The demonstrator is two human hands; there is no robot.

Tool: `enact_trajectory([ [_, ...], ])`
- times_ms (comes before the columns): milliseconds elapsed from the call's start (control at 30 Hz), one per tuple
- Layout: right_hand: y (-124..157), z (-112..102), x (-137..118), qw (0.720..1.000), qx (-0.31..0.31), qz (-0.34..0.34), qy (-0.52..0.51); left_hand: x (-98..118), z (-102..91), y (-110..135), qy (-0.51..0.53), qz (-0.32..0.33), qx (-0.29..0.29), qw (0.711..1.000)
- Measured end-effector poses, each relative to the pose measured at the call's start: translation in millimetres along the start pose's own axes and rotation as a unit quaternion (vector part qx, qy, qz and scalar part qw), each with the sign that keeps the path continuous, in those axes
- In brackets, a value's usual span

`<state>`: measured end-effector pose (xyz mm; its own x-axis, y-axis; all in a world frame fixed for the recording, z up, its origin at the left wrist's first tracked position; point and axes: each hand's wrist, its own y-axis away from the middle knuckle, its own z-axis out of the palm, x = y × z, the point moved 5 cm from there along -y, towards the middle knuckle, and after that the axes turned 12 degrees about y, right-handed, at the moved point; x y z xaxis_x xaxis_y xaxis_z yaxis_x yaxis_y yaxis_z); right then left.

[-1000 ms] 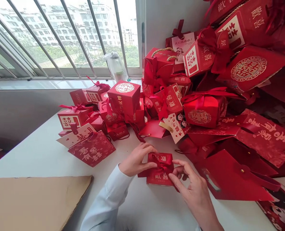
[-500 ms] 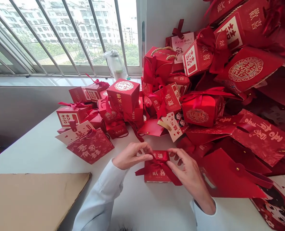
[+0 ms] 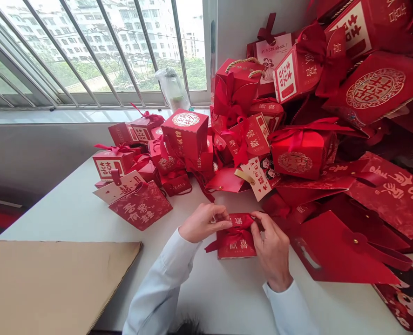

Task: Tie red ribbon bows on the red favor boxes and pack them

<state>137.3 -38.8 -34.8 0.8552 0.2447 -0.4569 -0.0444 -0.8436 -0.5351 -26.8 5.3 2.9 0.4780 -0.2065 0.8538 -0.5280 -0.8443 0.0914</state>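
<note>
A small red gift box [image 3: 236,251] with gold characters lies on the white table in front of me. Across its top runs a red ribbon [image 3: 240,234] tied in a bow, one tail sticking out to the left. My left hand [image 3: 206,222] pinches the bow's left side between thumb and fingertips. On the right side, my right hand [image 3: 271,246] is closed on the ribbon, thumb and index finger at its loop. The right tail of the ribbon is mostly hidden behind that hand.
Red gift boxes [image 3: 185,139] and bags pile up beyond my hands and along the right. A red bag [image 3: 141,207] stands at the left. Brown cardboard [image 3: 59,279] covers the near left of the table [image 3: 52,209]. A plastic-wrapped cup [image 3: 174,90] sits on the windowsill.
My right hand has turned and its fingers have drawn in closer round the bow's right side. The left hand keeps its pinch. The whole view has shifted slightly.
</note>
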Motion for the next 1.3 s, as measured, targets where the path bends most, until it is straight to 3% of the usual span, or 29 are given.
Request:
enact_trajectory([
  [267,-0.2,-3.3,-3.5,0.998,0.009,-0.053,0.043,16.6,7.0,-11.7,-0.008,0.055,0.044,0.997],
  [400,-0.8,-4.8,-6.8,0.993,0.016,-0.086,0.073,15.8,18.2,-16.3,0.019,0.036,0.026,0.999],
  [500,-1.8,-3.9,-7.6,0.992,0.010,-0.091,0.082,10.6,17.6,-14.9,0.055,0.014,0.043,0.997],
  [767,-6.4,-4.1,-7.1,0.995,-0.024,-0.065,0.067,9.0,16.1,-16.0,0.071,0.010,0.028,0.997],
  [1067,-9.0,-4.6,1.3,0.998,-0.062,0.020,-0.006,11.8,23.2,-18.5,0.007,0.013,0.052,0.999],
  [1300,-5.5,-7.9,7.2,0.995,-0.077,0.055,-0.014,8.4,3.5,12.8,0.051,0.044,0.048,0.997],
])
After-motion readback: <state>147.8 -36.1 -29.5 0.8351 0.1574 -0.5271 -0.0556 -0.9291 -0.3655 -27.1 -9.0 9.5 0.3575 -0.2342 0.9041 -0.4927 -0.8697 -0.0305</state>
